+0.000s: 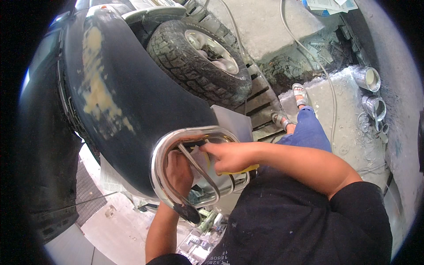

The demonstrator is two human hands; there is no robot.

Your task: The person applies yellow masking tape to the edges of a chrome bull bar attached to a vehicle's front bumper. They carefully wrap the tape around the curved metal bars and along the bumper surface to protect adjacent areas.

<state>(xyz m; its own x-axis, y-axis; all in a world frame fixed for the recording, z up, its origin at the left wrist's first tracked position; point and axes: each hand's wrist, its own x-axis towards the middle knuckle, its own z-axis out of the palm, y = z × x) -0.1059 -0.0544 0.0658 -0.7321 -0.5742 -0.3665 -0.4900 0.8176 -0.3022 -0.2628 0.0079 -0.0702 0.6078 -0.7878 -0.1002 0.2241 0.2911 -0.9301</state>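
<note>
Chrome trim ring (160,152), an oval bright-metal surround, sits at the lower end of the dark car body panel (132,101), and both hands work inside its opening. Reaching up from below the ring, the left hand (179,170) lies inside the opening with its fingers curled against the inner rim, seemingly to steady the ring from behind; whether it truly grips the metal I cannot tell. From the right of the ring comes the right hand (229,155), fingers closed on a yellow pad (240,169) that peeks out beneath the palm, its forefinger stretched toward the ring's upper inner edge, likely so the pad can be pressed into the narrow channel there. Above and left of the ring, the panel carries a long patch of pale yellowish filler (95,75). Above the ring stands a knobbly tyre (198,57) on a light alloy wheel. To the ring's right the person's sandalled feet (291,108) rest on a grey floor (327,119), and farther right, by the wall, stand round metal tins (373,92), open, pale inside. Below the ring lies a clutter of small greenish and white packages (205,225), too blurred to describe further.
</note>
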